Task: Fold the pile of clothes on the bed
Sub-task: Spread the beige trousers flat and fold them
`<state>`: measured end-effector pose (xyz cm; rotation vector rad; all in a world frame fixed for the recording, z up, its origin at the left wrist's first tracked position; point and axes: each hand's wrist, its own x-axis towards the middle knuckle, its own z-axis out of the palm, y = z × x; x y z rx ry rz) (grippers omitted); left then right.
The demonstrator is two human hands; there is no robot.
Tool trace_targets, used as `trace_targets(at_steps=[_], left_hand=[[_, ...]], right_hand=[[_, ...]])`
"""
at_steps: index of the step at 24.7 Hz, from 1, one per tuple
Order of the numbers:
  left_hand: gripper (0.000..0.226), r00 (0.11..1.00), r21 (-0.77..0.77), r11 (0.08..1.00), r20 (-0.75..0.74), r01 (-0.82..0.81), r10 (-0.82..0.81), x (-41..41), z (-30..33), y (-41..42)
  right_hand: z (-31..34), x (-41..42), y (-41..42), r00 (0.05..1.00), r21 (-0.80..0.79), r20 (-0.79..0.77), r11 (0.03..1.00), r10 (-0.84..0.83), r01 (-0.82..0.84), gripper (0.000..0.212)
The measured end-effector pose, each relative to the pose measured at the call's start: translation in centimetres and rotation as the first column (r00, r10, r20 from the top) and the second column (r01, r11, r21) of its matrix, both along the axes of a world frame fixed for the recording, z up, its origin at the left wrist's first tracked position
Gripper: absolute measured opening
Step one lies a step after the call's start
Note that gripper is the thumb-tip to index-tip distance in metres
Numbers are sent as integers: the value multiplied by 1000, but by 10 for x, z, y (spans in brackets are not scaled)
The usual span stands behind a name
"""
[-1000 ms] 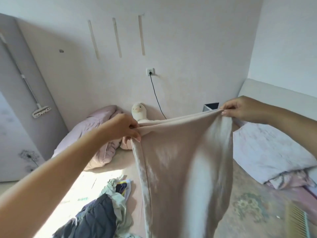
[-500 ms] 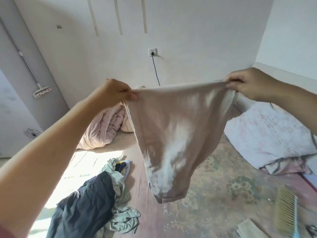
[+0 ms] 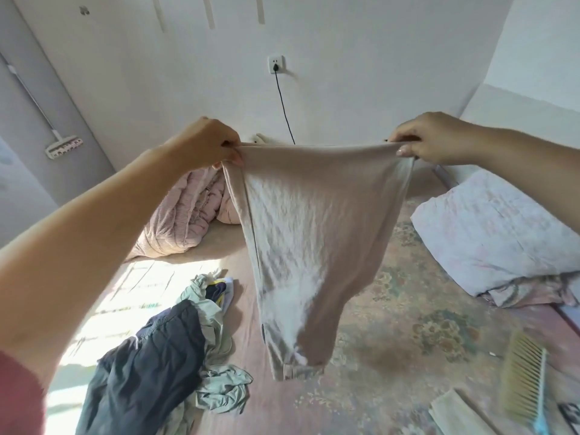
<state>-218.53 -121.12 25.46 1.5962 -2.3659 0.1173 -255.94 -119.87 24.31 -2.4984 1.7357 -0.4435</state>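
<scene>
Held in mid-air above the patterned pink bed sheet [image 3: 408, 309]: beige soft-cotton trousers [image 3: 310, 233], long axis hanging straight down. Left hand [image 3: 208, 144] and right hand [image 3: 430, 138] level, fingers pinched on opposite waistband corners. Probably next: lowering flat onto bed, clear of dark crumpled clothes pile [image 3: 150, 365].

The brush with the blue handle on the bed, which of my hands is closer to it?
Right. The right hand is up above the brush on its side; the left hand is far across, pinching the beige garment's other corner.
</scene>
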Motion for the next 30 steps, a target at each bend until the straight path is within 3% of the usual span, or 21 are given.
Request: trace_targets(at_steps=[3, 5, 7, 9, 11, 15, 20, 24, 26, 30], left_hand=[[28, 998, 70, 997, -52, -20, 24, -7, -31, -34], [36, 995, 89, 992, 56, -88, 83, -12, -49, -68], [27, 979, 130, 976, 132, -173, 156, -14, -60, -98], [22, 975, 112, 969, 57, -219, 213, -17, -62, -123], [22, 977, -3, 977, -13, -213, 213, -19, -55, -140], [16, 987, -201, 966, -12, -161, 162, -13, -34, -155], [27, 993, -225, 967, -41, -116, 110, -7, -43, -146], [18, 998, -150, 987, -16, -65, 63, 1, -123, -97], [12, 999, -16, 999, -39, -38, 37, 2, -191, -53], [10, 997, 313, 949, 81, -32, 7, 5, -348, 38]], right_hand=[[-26, 6, -41, 1000, 57, -11, 998, -21, 22, 13], [-48, 12, -72, 998, 131, 52, 991, -41, 34, 9], [-62, 18, -95, 987, 166, 147, 985, -66, 41, 12], [-62, 20, -124, 965, 130, 239, 989, -106, 76, 17], [-56, 19, -148, 950, 49, 293, 994, -105, 95, 23], [-31, 15, -173, 941, -117, 334, 988, -55, 99, 25], [-35, 14, -160, 929, -210, 371, 973, -9, 93, 20], [-103, 11, -106, 927, -50, 372, 997, -40, 63, 18], [-163, 8, -67, 945, 55, 323, 998, -43, 27, 20], [-327, 12, 23, 961, 283, 267, 959, -65, -14, 18]])
